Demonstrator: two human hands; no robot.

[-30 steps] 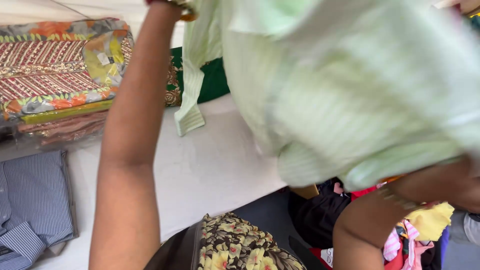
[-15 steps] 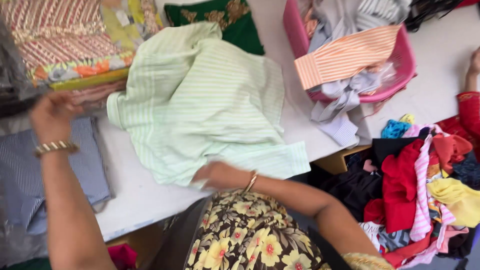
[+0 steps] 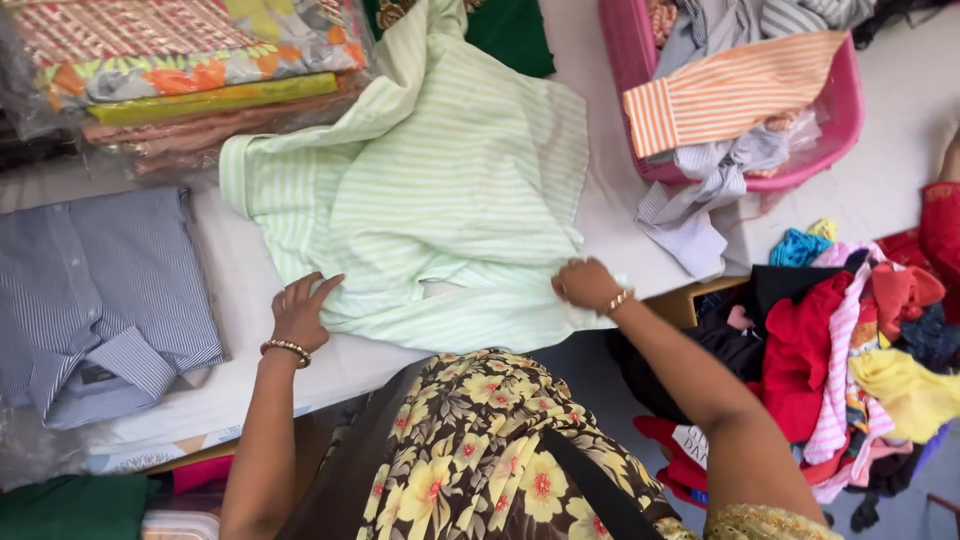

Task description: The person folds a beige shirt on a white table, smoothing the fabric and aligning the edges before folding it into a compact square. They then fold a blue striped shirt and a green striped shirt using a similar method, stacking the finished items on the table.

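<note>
A pale green striped shirt (image 3: 450, 210) lies spread on the white table (image 3: 250, 290). My left hand (image 3: 300, 312), with a beaded bracelet at the wrist, rests flat on the shirt's lower left edge, fingers apart. At the lower right corner of the shirt, my right hand (image 3: 585, 283) pinches the hem in closed fingers. A floral dress covers my body at the bottom of the view.
A folded blue striped shirt (image 3: 95, 300) lies at the left. Wrapped patterned fabrics (image 3: 190, 70) are stacked at the back left. A pink basket (image 3: 830, 110) with an orange striped cloth (image 3: 735, 85) stands at the back right. A pile of coloured clothes (image 3: 860, 350) lies below at the right.
The green shirt came down from the air and now lies on the table. My left hand moved from the far left onto the shirt's edge; my right hand shifted to the lower right hem.
</note>
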